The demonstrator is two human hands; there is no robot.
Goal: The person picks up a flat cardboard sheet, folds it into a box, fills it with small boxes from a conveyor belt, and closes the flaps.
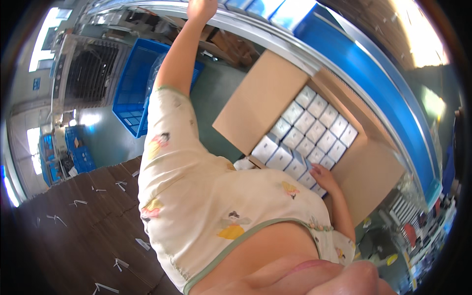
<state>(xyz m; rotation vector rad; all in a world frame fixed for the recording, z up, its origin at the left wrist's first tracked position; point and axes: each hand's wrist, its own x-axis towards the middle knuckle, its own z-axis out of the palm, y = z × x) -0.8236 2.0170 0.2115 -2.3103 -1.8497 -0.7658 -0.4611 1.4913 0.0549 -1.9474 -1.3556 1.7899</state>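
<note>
Head view: I judge packing nearly done — right hand (322,175) lies flat, grip open, on white boxes (314,130) at the carton's (260,93) near edge; left hand (201,7) reaches up, its grip unreadable. Next calls for another box.

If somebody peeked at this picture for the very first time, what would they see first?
Probably the open cardboard box right of the middle, packed with neat rows of small white boxes. The person's right hand rests on the white boxes at its near edge, while the left hand stretches up to the top of the picture. Big blue crates stand on the floor to the left.
</note>
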